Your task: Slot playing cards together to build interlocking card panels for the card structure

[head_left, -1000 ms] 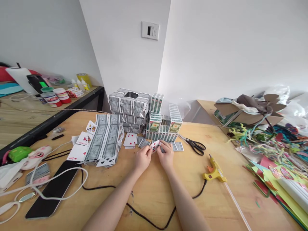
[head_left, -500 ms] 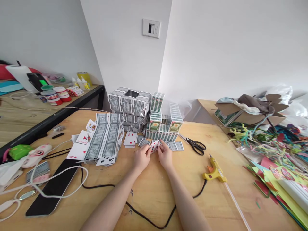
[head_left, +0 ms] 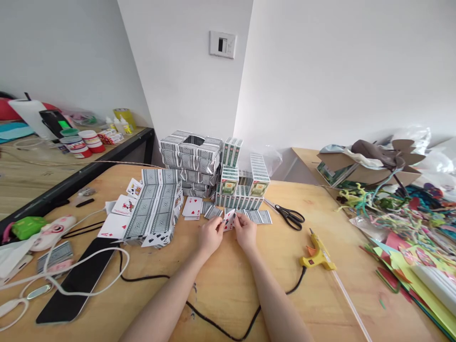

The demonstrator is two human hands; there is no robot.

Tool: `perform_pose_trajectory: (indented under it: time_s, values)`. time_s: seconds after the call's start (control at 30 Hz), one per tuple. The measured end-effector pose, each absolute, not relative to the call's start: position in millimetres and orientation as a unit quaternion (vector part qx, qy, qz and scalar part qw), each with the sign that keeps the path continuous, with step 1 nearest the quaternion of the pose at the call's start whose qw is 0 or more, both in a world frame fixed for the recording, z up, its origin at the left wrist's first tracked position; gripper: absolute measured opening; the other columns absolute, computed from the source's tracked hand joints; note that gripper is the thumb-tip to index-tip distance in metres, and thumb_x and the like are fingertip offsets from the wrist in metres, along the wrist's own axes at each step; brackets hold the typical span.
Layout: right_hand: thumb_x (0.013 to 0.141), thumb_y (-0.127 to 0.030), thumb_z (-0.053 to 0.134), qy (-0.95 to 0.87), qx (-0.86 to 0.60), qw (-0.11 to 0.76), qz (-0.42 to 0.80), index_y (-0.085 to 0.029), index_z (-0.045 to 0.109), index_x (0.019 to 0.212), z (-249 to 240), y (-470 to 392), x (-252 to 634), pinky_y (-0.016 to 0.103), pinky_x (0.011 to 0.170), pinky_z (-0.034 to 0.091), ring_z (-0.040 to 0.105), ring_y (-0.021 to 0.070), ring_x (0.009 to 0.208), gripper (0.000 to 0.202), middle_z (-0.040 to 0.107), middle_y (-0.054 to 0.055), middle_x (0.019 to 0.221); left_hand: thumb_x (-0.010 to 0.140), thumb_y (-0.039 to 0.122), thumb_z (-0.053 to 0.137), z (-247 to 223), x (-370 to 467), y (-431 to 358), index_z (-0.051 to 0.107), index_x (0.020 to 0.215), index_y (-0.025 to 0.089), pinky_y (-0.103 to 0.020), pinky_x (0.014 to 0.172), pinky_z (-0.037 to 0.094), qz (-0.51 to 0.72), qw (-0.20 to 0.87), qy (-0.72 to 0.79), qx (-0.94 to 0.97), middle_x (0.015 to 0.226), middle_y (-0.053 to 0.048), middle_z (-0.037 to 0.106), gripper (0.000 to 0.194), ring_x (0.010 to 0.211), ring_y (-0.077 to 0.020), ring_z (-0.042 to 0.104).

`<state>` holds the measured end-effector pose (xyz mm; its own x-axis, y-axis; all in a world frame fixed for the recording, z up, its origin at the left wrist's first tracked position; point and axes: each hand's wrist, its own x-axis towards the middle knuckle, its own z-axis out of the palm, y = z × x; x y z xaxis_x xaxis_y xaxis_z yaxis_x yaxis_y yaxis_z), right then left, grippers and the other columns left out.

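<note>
Between my hands, playing cards [head_left: 229,220] are held face up, with red and black pips showing; how many there are I cannot tell. My left hand [head_left: 211,233] pinches their left side, and my right hand [head_left: 245,230] grips the right side. Just beyond lie face-down cards [head_left: 259,216] with grey patterned backs. To the left is a small face-up pile of cards [head_left: 192,207]. Farther left stands a folded structure made of cards [head_left: 153,204]. Behind my hands rise stacked card boxes [head_left: 239,202] and a block built from cards [head_left: 192,156].
Black-handled scissors [head_left: 290,217] and a yellow glue gun [head_left: 318,254] lie to the right. The gun's black cord [head_left: 213,327] runs beneath my forearms. A black phone [head_left: 76,285] and white cable [head_left: 92,292] occupy the left. Coloured craft scraps [head_left: 402,237] cover the right side.
The held cards have turned slightly, so black pips show now beside the red ones. Both hands stay in nearly the same place, still gripping. The camera view has shifted a little.
</note>
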<state>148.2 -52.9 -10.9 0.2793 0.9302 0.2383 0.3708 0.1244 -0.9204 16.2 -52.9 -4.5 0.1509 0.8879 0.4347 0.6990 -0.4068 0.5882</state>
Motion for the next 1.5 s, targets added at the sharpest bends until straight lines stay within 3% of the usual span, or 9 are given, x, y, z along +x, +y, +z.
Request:
perform_pose_trajectory:
  time_s: [0.27,0.37,0.5,0.67,0.9,1.13,1.3,1.5]
  values:
    - [0.076,-0.038,0.046,-0.512,-0.649,0.53,0.19,-0.018,0.061,0.07,-11,-57,141,0.023,0.055,0.04,0.051,0.0132,0.052,0.026,0.061,0.002,0.059,0.081,0.024,0.04,-1,18,-54,0.045,0.059,0.019,-0.022,0.054,0.029,0.368,0.105,0.499,0.778,0.059,-0.001,0.051,0.024,0.058,-0.0124,0.049]
    - [0.076,-0.037,0.045,-0.502,-0.636,0.544,0.218,-0.018,0.059,0.074,-10,-56,141,0.023,0.056,0.041,0.054,0.0138,0.055,0.023,0.062,0.003,0.062,0.08,0.024,0.041,-3,18,-52,0.045,0.061,0.019,-0.021,0.052,0.03,0.385,0.127,0.512,0.757,0.059,0.0,0.052,0.021,0.056,-0.0119,0.049]
    - [0.075,-0.031,0.046,-0.535,-0.577,0.54,0.299,-0.017,0.057,0.093,-10,-53,143,0.023,0.056,0.043,0.055,0.0141,0.058,0.026,0.063,0.003,0.068,0.078,0.024,0.043,-8,15,-47,0.047,0.062,0.018,-0.02,0.052,0.033,0.42,0.155,0.55,0.705,0.058,0.001,0.053,0.017,0.054,-0.0111,0.049]
    - [0.075,-0.03,0.043,-0.586,-0.573,0.491,0.297,-0.016,0.061,0.08,-12,-51,144,0.022,0.052,0.04,0.052,0.0142,0.057,0.023,0.061,0.003,0.067,0.077,0.026,0.045,-9,11,-43,0.05,0.062,0.018,-0.019,0.053,0.035,0.439,0.15,0.571,0.677,0.056,0.001,0.055,0.017,0.053,-0.0111,0.05]
    - [0.078,-0.029,0.039,-0.614,-0.624,0.448,0.184,-0.016,0.057,0.068,-11,-54,146,0.021,0.048,0.033,0.043,0.0119,0.046,0.024,0.052,-0.001,0.051,0.076,0.03,0.049,-4,16,-50,0.054,0.061,0.018,-0.019,0.054,0.037,0.441,0.161,0.531,0.706,0.059,-0.001,0.06,0.02,0.054,-0.0107,0.053]
    - [0.077,-0.023,0.038,-0.61,-0.688,0.391,0.036,-0.016,0.06,0.082,-15,-55,140,0.023,0.045,0.027,0.044,0.0134,0.043,0.024,0.057,0.003,0.053,0.076,0.033,0.049,-6,23,-53,0.054,0.06,0.018,-0.019,0.052,0.036,0.424,0.181,0.535,0.708,0.058,-0.001,0.06,0.022,0.052,-0.0108,0.053]
    - [0.074,-0.027,0.043,-0.604,-0.66,0.431,0.122,-0.017,0.058,0.07,-12,-53,143,0.022,0.046,0.033,0.046,0.0125,0.044,0.019,0.056,0.0,0.051,0.076,0.029,0.047,-6,18,-47,0.052,0.062,0.018,-0.019,0.052,0.035,0.426,0.2,0.566,0.677,0.057,0.0,0.058,0.018,0.054,-0.0115,0.053]
    - [0.074,-0.026,0.044,-0.583,-0.62,0.47,0.235,-0.016,0.062,0.082,-9,-52,145,0.024,0.056,0.042,0.057,0.0158,0.058,0.022,0.065,0.003,0.068,0.075,0.028,0.048,-3,14,-43,0.053,0.063,0.018,-0.019,0.051,0.035,0.443,0.206,0.59,0.643,0.058,0.0,0.059,0.017,0.054,-0.0119,0.053]
